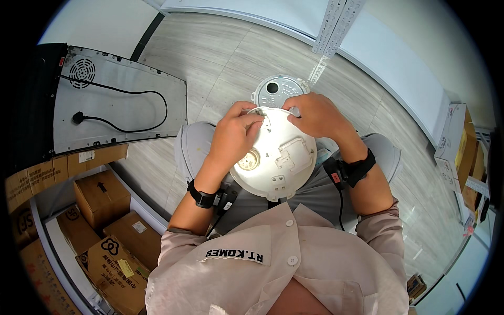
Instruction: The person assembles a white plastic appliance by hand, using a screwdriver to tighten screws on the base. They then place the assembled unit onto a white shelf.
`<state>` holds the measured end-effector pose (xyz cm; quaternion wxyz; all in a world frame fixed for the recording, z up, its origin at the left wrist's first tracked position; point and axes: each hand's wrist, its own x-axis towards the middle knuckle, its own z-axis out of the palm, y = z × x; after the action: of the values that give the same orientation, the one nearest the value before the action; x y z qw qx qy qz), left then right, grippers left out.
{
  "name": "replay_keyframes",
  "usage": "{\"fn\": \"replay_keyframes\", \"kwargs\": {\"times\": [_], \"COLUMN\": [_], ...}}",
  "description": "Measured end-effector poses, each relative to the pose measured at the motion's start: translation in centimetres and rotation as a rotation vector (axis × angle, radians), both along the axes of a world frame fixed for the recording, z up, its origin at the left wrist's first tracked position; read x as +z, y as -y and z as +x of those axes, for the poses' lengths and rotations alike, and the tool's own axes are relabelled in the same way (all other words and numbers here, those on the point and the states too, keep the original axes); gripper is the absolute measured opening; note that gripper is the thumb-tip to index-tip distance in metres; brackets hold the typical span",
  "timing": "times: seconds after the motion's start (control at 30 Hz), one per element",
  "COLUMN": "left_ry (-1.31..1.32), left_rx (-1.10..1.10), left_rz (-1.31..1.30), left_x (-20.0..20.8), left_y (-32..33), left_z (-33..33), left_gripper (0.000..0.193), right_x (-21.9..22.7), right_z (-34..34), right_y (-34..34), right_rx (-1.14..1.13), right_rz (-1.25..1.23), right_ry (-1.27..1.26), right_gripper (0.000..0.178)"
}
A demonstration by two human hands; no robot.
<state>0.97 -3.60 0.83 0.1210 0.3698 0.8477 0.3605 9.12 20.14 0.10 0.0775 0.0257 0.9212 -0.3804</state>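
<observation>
Holding a white round cover (pixel 268 178) by its upper left rim, the left hand (pixel 232 135) has its thumb on the face and its other fingers around the edge. Bent in at the upper right rim is the right hand (pixel 316 114), beside a small shiny piece (pixel 295 111); whether it grips that piece or the rim, I cannot tell. The cover sits over the lap, between knees in grey trousers (pixel 191 149). Both hands block parts of its upper edge, and the cover and right hand hide some of a grey round lid (pixel 286 90) with a dark hole, just beyond it over the wood-patterned floor (pixel 194 68). Off to the left, well apart, lies a pale metal panel (pixel 113 118) with a round vent, a black cable (pixel 166 107) looping across it to a plug (pixel 78 117). Nearer, cardboard boxes (pixel 102 199) crowd a shelf by the left elbow. An open carton (pixel 451 128) stands far right; perforated metal uprights (pixel 333 26) rise ahead, against the wall side.
</observation>
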Motion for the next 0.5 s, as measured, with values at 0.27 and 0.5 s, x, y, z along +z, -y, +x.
{"fn": "replay_keyframes", "kwargs": {"times": [0.27, 0.5], "left_ry": [0.001, 0.053], "left_rx": [-0.047, -0.031], "left_rz": [0.01, 0.027], "left_x": [-0.4, -1.2], "left_y": [0.5, 1.0], "left_z": [-0.2, -0.5], "left_gripper": [0.019, 0.02], "right_x": [-0.4, -0.2], "right_z": [0.0, 0.0], "right_y": [0.0, 0.0], "right_rx": [0.009, 0.015], "right_rz": [0.01, -0.004], "right_ry": [0.0, 0.014], "right_gripper": [0.023, 0.025]}}
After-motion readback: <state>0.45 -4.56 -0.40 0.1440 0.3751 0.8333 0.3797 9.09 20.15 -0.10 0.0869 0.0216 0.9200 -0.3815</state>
